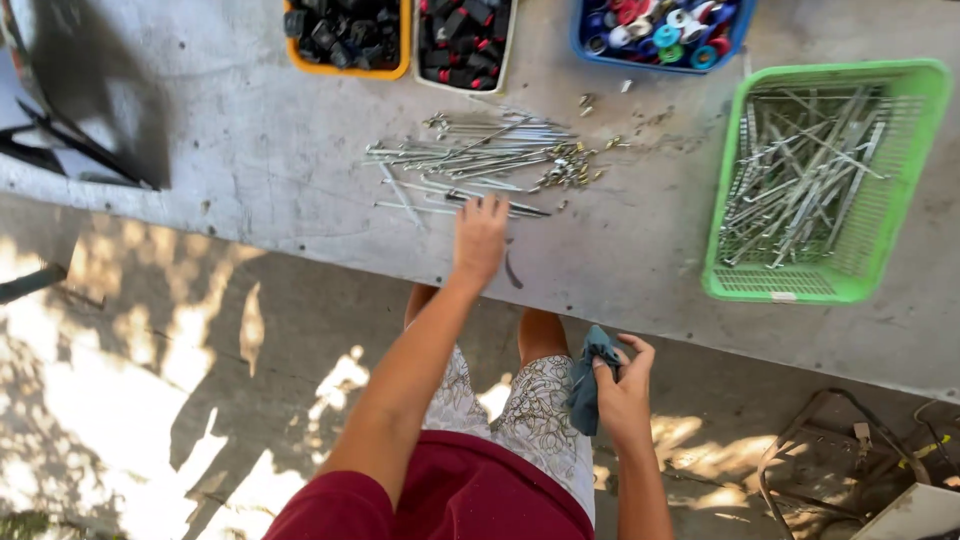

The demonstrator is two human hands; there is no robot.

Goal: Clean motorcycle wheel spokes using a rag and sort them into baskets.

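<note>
Two hands: the left hand [481,238] lies flat on the grey concrete tabletop [260,150], fingers spread wide and holding nothing; the right hand [625,385] hangs below the table edge, closed around a crumpled blue-grey cloth [588,380].
Loose rods: a heap of thin silver metal rods [470,158] lies on the tabletop just beyond the left fingertips, which touch the nearest ones; mostly parallel, so likely laid out within easy reach for picking up one at a time.
Small fittings: a cluster of small brass-coloured nuts [570,170] sits at the right end of the heap, touching the rod tips.
Green basket: a green plastic mesh basket [905,190] to the right, well apart from the heap, holds more rods in a criss-cross jumble; probably a separate batch.
Back row: an orange tray of black plastic parts [345,35], a white tray of black and red parts [465,40] and a blue tray of coloured rings [660,30] stand along the far edge, sorted by kind.
Cloth: held low beside the knee, clear of the tabletop, apparently kept ready for wiping.
</note>
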